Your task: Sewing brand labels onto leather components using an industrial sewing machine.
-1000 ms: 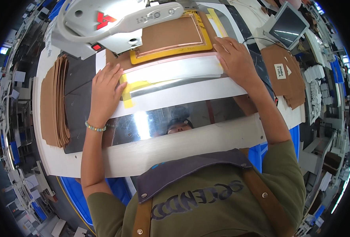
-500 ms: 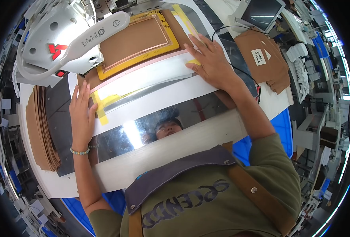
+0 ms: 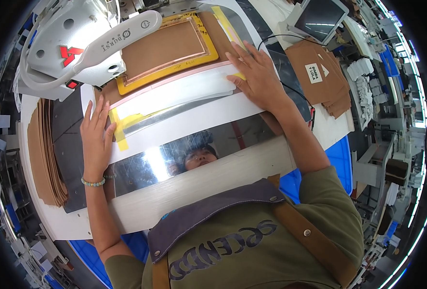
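Flatly, left hand point(image 3: 96, 144) and right hand point(image 3: 258, 80) rested, fingers spread; between them ran a white strip point(image 3: 179, 92); beyond, a yellow frame point(image 3: 175, 73).

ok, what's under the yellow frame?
Brown material shows inside the opening of the yellow frame and past its right edge. Whatever lies directly beneath the frame's band is covered; the white machine head hides part of the left side.

Item count, my workstation.
I count two hands, my left hand point(image 3: 96, 144) and right hand point(image 3: 261, 82); one yellow frame point(image 3: 175, 71); one white machine head point(image 3: 54, 33); one monitor point(image 3: 319, 21); one beaded bracelet point(image 3: 93, 183); two brown stacks point(image 3: 45, 154) point(image 3: 337, 86), whose individual pieces I cannot count.
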`<state>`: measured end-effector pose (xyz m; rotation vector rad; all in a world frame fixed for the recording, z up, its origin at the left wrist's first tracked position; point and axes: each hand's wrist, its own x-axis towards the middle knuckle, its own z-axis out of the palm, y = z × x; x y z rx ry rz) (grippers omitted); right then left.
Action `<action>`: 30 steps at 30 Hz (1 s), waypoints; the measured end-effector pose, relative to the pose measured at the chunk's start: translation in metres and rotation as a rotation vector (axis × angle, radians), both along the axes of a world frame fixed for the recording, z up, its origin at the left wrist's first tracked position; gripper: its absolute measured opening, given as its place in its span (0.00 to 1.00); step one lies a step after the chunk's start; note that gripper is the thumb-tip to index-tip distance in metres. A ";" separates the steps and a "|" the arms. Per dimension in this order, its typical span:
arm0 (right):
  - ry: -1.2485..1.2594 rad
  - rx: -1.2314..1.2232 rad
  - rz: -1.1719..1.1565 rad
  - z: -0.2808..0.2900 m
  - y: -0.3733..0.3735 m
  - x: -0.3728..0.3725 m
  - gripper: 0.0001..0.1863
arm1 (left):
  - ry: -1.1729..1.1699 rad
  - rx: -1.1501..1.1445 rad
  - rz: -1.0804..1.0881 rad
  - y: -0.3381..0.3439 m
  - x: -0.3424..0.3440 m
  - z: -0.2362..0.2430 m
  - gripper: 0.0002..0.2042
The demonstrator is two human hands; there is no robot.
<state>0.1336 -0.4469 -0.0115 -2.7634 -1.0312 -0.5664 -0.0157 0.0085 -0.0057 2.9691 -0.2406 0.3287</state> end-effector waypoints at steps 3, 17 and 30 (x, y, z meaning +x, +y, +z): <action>0.043 0.001 0.001 -0.003 -0.002 0.000 0.35 | 0.009 0.000 -0.010 -0.001 0.000 0.001 0.27; 0.044 0.067 0.009 0.000 -0.012 0.004 0.32 | 0.007 0.000 0.036 0.004 0.000 -0.009 0.26; 0.041 -0.022 -0.049 -0.002 -0.009 0.008 0.28 | -0.179 -0.031 -0.021 0.009 -0.001 -0.010 0.23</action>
